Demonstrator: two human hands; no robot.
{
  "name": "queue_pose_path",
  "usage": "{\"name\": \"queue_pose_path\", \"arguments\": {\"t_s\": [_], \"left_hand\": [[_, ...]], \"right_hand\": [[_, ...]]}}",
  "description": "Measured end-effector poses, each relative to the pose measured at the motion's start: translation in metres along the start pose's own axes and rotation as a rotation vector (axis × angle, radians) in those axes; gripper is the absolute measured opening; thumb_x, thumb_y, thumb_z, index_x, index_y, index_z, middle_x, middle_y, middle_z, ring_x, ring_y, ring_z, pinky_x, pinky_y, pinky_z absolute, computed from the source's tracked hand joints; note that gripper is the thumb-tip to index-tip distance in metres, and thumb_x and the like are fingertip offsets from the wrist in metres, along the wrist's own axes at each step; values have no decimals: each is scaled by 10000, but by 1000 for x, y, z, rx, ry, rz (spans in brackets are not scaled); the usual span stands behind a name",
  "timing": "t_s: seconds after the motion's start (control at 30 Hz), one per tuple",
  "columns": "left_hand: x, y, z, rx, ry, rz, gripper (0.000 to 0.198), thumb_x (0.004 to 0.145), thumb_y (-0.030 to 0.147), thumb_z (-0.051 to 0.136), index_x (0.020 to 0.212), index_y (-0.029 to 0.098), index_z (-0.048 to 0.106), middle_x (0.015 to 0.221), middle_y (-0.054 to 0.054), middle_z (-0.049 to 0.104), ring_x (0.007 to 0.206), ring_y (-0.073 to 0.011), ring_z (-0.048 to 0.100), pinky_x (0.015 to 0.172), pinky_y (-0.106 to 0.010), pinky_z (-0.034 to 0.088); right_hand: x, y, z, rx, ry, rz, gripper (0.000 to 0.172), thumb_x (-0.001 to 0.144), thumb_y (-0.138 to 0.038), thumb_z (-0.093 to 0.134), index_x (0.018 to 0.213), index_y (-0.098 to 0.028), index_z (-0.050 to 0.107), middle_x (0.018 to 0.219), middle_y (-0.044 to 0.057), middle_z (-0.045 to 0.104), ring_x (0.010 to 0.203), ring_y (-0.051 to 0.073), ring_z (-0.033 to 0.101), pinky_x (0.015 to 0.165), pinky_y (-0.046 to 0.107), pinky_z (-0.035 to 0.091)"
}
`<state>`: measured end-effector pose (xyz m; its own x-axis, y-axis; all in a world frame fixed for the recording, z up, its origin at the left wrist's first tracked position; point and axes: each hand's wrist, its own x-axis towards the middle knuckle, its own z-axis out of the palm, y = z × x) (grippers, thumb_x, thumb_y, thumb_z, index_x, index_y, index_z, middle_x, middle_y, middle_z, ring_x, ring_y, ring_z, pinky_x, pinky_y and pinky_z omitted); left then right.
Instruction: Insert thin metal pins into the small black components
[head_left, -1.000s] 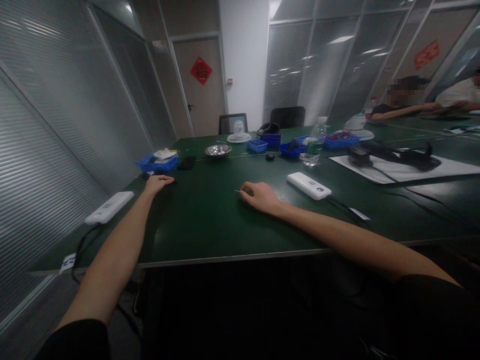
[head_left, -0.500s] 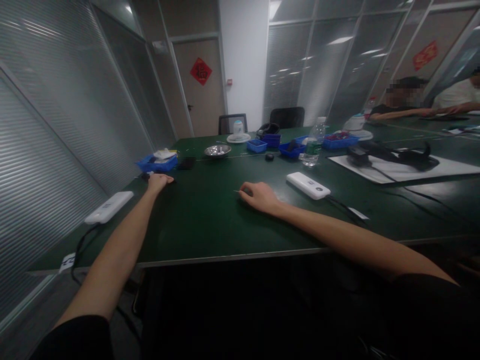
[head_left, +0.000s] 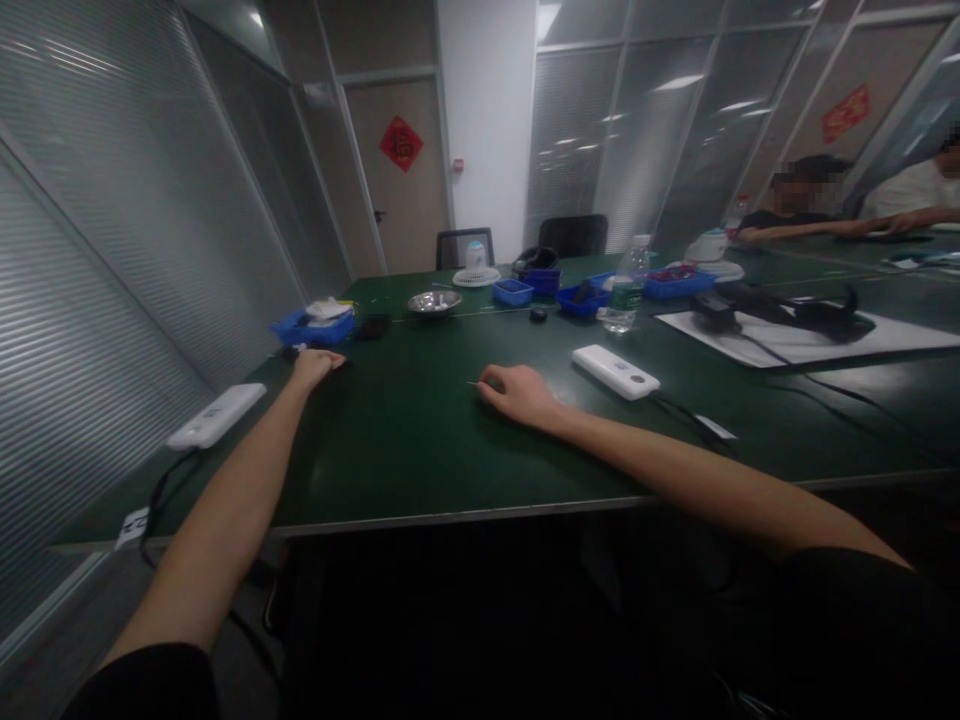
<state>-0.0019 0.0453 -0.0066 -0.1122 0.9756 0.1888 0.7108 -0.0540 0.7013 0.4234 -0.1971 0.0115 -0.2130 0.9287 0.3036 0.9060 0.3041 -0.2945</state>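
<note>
My left hand [head_left: 316, 370] is at the left of the green table [head_left: 390, 440], just in front of a blue tray [head_left: 311, 328] with white and dark things in it. Its fingers are bent down and closed; something dark shows at the fingertips, too small to name. On the table's middle rests my right hand [head_left: 519, 394], thumb and forefinger pinched together. A thin, pale, needle-like piece [head_left: 472, 383] sticks out to the left from that pinch. A shiny metal bowl [head_left: 435, 304] stands beyond, between the two hands.
White power banks with cables lie left [head_left: 217, 415] and right [head_left: 615, 371]. Farther back stand a water bottle [head_left: 624, 295], several blue trays [head_left: 512, 291] and a small black object [head_left: 538, 314]. Black gear lies on a white board [head_left: 757, 345]. Two people sit at the far right.
Both hands keep nearly the same place and pose. The whole view has shifted very slightly.
</note>
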Motion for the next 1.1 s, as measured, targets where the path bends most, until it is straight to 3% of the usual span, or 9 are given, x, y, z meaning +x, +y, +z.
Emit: {"name": "queue_pose_path", "arguments": {"t_s": [0.13,0.3,0.43,0.57,0.73,0.9,1.1], "left_hand": [[-5,-5,-10,61,-88,81,311,735,260,739,1008,147,835,862,-81,793,829,-251,720,844,-331,562],[-15,-2,-14,292,-74,375,312,833,325,662,1058,201,840,1113,-84,792,1065,-303,707,998,-360,521],[-16,0,-10,448,-117,513,381,873,387,605,1128,206,822,1189,-102,773,1119,-320,693,1005,-386,508],[-10,-8,-7,438,-73,546,369,899,416,597,1092,205,830,1174,-118,776,1123,-337,698,1011,-414,501],[-9,-12,-8,305,-70,480,338,885,437,655,1063,207,826,1127,-104,788,1074,-317,710,1021,-422,499],[-25,21,11,179,-220,549,330,843,382,704,1097,199,809,1098,-82,788,1017,-284,718,970,-395,524],[-77,91,66,43,-458,765,333,912,422,689,1155,210,775,1084,-70,765,960,-234,696,860,-355,528]], "right_hand": [[-1,-2,-2,-2,-7,14,336,1045,-472,506,1181,-241,710,926,53,752,775,192,672,637,265,406],[-1,-2,-1,3,-6,20,331,1044,-459,515,1191,-237,711,934,59,753,789,192,674,645,262,412],[-1,-2,-1,7,0,9,322,1044,-458,517,1175,-238,712,922,55,750,774,186,667,647,261,409],[-1,-2,-2,11,-7,15,321,1042,-462,519,1174,-240,709,912,56,748,769,186,664,654,263,412],[0,1,1,22,-11,-6,332,1040,-469,512,1176,-235,705,925,59,746,773,190,660,645,267,409],[1,4,4,7,-7,-53,309,1031,-463,535,1178,-244,697,959,57,747,812,204,665,664,279,415],[2,6,6,40,-9,-134,298,1006,-446,589,1210,-247,676,1117,57,740,946,213,677,762,291,454]]}}
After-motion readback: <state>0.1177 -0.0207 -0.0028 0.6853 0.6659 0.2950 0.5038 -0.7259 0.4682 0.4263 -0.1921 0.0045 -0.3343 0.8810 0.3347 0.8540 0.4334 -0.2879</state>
